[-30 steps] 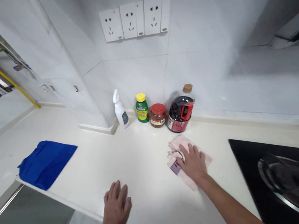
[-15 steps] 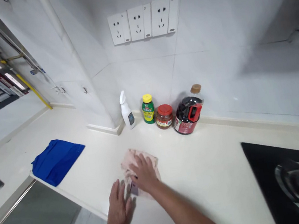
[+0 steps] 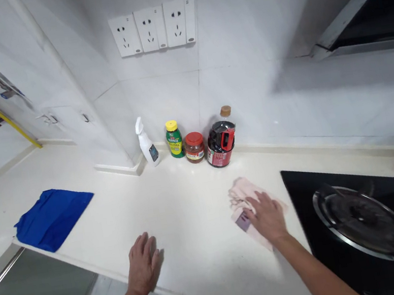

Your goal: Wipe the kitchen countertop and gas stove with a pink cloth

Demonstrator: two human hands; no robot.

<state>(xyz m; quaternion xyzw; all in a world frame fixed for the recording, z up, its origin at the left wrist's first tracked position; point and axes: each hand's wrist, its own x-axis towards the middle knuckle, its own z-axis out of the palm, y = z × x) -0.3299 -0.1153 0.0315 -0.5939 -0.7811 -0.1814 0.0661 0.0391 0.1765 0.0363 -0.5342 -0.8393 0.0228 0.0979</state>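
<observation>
A pale pink cloth with a purple patch lies bunched on the white countertop, a little left of the stove. My right hand presses down on it, fingers bent over the fabric. Part of the cloth is hidden beneath the palm. Near the front edge of the counter, my left hand rests with its fingers stretched out and nothing in it.
Along the wall stand a white spray bottle, a green bottle with a yellow cap, a red-lidded jar and a large dark bottle. A blue cloth lies left; a black gas stove is right.
My right hand has slid the pink cloth rightward across the counter towards the stove. My left hand stays near the front edge, now well apart from the cloth. The view has shifted right.
</observation>
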